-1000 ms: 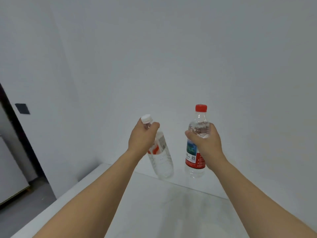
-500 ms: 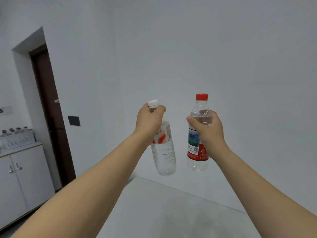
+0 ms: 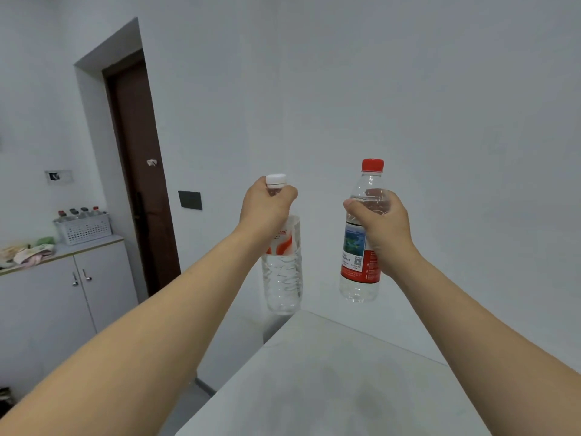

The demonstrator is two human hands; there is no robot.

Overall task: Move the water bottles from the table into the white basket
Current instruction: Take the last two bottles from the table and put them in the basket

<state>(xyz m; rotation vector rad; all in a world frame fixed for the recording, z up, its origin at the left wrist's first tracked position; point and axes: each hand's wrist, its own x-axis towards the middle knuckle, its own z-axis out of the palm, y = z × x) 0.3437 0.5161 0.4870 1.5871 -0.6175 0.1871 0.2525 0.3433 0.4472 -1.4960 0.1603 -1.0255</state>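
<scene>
The left hand [image 3: 265,209] grips the neck of a white-capped bottle [image 3: 282,269] hanging below it. The right hand [image 3: 382,228] holds a red-capped bottle [image 3: 361,247] upright (both above the table [image 3: 330,388]). The white basket [image 3: 84,228] sits far left of the left hand, on a cabinet [image 3: 56,297].

2 water bottles, white-capped bottle [image 3: 282,272] in left hand [image 3: 265,207], red-capped bottle [image 3: 359,247] in right hand [image 3: 380,226]

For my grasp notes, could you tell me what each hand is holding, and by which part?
The left hand grips the white-capped bottle at its neck; the right hand grips the red-capped bottle around its upper body.
</scene>
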